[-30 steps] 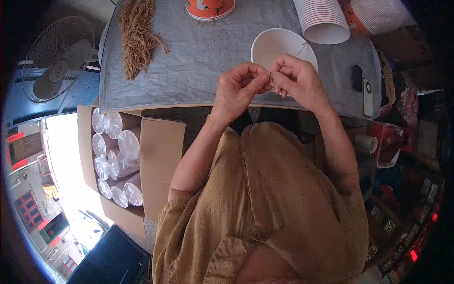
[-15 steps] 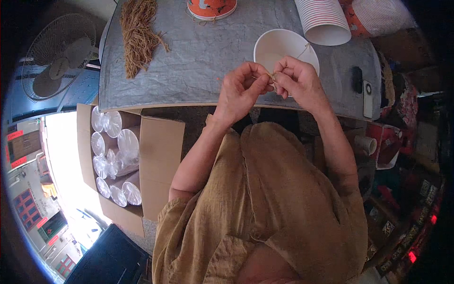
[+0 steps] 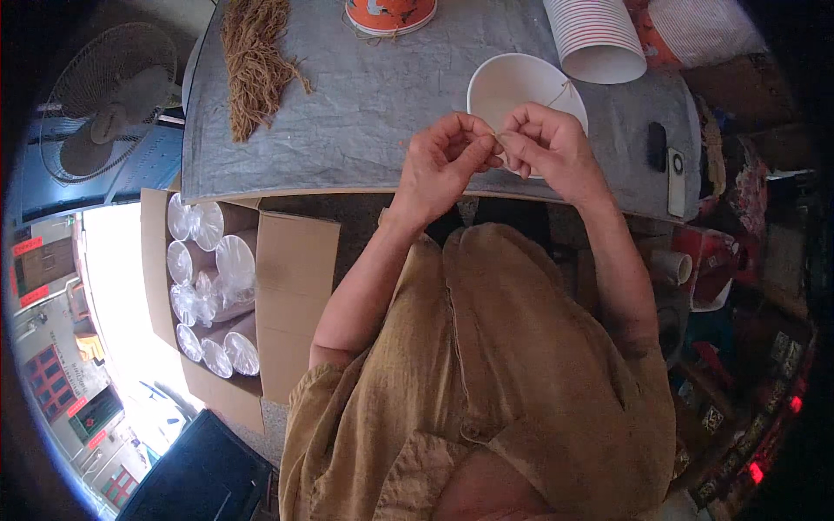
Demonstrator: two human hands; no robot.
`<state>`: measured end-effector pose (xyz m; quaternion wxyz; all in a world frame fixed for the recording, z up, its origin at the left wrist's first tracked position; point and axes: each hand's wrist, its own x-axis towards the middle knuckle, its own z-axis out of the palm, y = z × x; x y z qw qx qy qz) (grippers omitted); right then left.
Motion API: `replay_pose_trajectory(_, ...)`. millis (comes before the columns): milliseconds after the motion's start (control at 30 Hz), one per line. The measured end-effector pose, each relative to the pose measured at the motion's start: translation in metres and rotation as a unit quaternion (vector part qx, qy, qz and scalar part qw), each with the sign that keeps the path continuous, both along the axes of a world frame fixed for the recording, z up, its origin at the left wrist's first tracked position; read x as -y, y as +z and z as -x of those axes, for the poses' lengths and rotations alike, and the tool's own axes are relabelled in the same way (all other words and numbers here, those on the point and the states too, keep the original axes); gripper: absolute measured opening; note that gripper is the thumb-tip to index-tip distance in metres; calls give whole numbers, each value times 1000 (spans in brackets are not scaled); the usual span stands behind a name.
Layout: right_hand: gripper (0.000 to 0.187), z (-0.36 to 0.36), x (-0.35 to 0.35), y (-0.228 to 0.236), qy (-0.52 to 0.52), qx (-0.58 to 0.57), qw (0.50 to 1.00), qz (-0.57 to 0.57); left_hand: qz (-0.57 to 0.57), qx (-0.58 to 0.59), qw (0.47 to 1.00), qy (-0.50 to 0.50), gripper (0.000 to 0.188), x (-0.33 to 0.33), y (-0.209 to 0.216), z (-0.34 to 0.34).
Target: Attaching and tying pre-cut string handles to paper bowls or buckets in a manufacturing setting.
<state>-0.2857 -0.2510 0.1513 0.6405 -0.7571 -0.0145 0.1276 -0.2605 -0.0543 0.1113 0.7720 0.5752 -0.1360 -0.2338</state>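
Presently: our left hand [image 3: 432,165] and right hand [image 3: 560,156] pinch a thin cord [image 3: 496,136] between fingertips.
Its axis we cannot read past the fingers; just beyond, a white tub [image 3: 508,87], mouth up toward us, near wall partly blocked by our hands; farther, nested tubs [image 3: 593,39], open end our way.

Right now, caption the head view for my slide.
Left hand and right hand pinch thin twine by a white paper bucket on a grey-covered table, a brown twine bundle at left.
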Motion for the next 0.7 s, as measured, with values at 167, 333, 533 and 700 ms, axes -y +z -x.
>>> replay_pose_trajectory(167, 11, -1, 8, -4, -53, -2, 999, -9, -1, -23, 1000, 2, 14, 0, 1, 0)
replay_pose_trajectory(333, 10, 1, -2, 7, -41, 11, 999, -3, -3, -24, 1000, 5, 15, 0, 4, 0)
replay_pose_trajectory(533, 10, 0, 3, -3, -30, 15, 999, 11, 1, -8, 1000, 3, 16, 0, -1, -1)
replay_pose_trajectory(700, 10, 1, 2, 0, -58, 19, 998, 0, -10, -19, 1000, -4, 16, -1, -1, -3)
